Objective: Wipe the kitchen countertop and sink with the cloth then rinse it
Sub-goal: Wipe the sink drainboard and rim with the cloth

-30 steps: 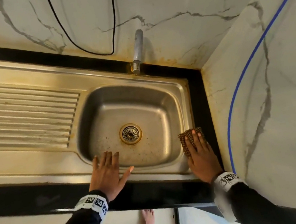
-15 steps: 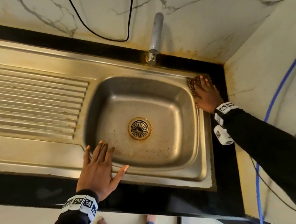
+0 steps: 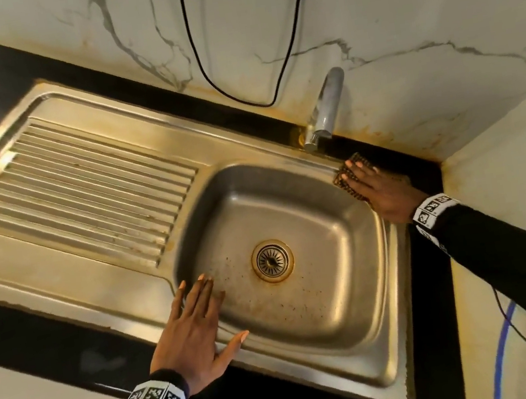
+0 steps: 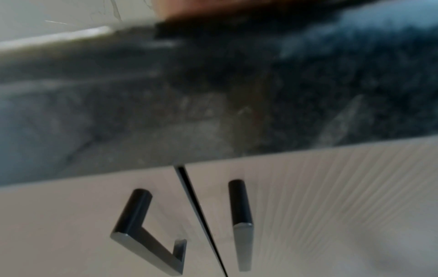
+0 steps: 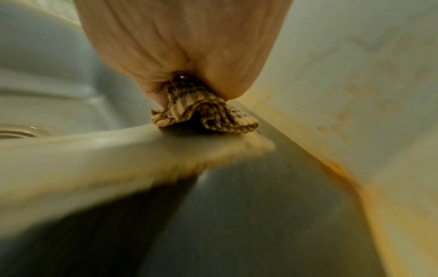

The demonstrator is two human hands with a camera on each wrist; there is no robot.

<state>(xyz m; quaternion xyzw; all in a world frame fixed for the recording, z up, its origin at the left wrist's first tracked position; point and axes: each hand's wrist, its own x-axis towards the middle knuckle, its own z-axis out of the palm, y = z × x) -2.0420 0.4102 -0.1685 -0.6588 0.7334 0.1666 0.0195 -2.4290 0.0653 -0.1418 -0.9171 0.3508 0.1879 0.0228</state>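
Observation:
A brown patterned cloth (image 3: 345, 181) lies on the back right corner of the steel sink (image 3: 398, 268), partly on the black countertop (image 3: 432, 276). My right hand (image 3: 369, 180) presses flat on it with straight fingers, hiding most of it. In the right wrist view the cloth (image 5: 206, 114) is bunched under my palm (image 5: 184, 41) on the sink rim (image 5: 94, 150). My left hand (image 3: 198, 298) rests flat on the sink's front rim, fingers spread and reaching over the basin edge, holding nothing.
A tap (image 3: 326, 107) stands just left of the cloth, with no water running. The drain (image 3: 272, 260) sits mid-basin; a ribbed draining board (image 3: 81, 178) lies to the left. Marble walls close the back and right. A black cable (image 3: 235, 66) hangs on the back wall. Cupboard handles (image 4: 147, 224) sit below.
My right hand has slid the cloth from the sink's front right rim along the right side to the back right corner. My left hand has stayed on the front rim.

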